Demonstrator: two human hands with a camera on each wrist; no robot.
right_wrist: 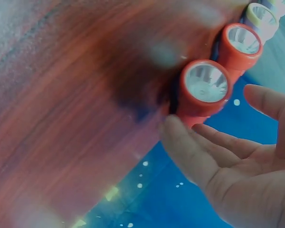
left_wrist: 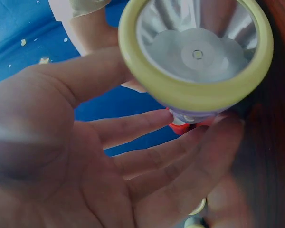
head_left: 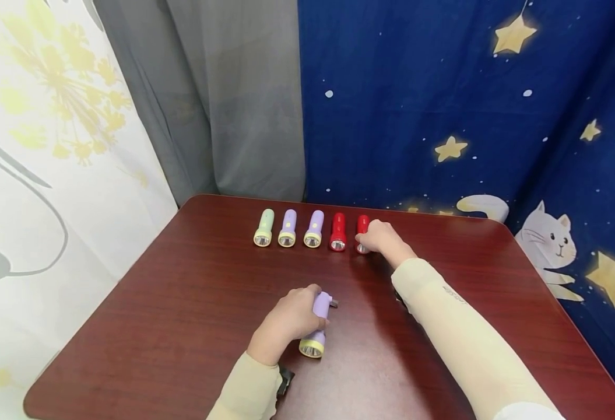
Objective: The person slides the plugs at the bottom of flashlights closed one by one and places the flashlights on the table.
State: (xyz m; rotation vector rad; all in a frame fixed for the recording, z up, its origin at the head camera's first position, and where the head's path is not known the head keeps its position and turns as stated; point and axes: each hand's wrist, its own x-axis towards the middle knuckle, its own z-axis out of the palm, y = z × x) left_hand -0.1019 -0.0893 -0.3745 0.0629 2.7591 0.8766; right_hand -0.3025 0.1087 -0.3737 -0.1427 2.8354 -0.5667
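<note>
My left hand (head_left: 292, 315) grips a purple flashlight (head_left: 319, 318) with a yellow rim over the front-middle of the table. A small dark tab sticks out at its tail. In the left wrist view its lens end (left_wrist: 197, 52) faces the camera, thumb on one side and fingers on the other. My right hand (head_left: 383, 238) is at the rightmost red flashlight (head_left: 362, 224) in the back row. In the right wrist view that red flashlight (right_wrist: 205, 85) has fingers beside it, fairly straight, while the thumb stands apart. Whether the fingertips touch it is hard to tell.
Left of it in the row lie another red flashlight (head_left: 338, 232), two purple ones with yellow rims, (head_left: 313, 228) being the nearer, and a green flashlight (head_left: 264, 227). The brown table (head_left: 181, 303) ends at a grey curtain (head_left: 255, 99) and a blue starry curtain (head_left: 417, 105).
</note>
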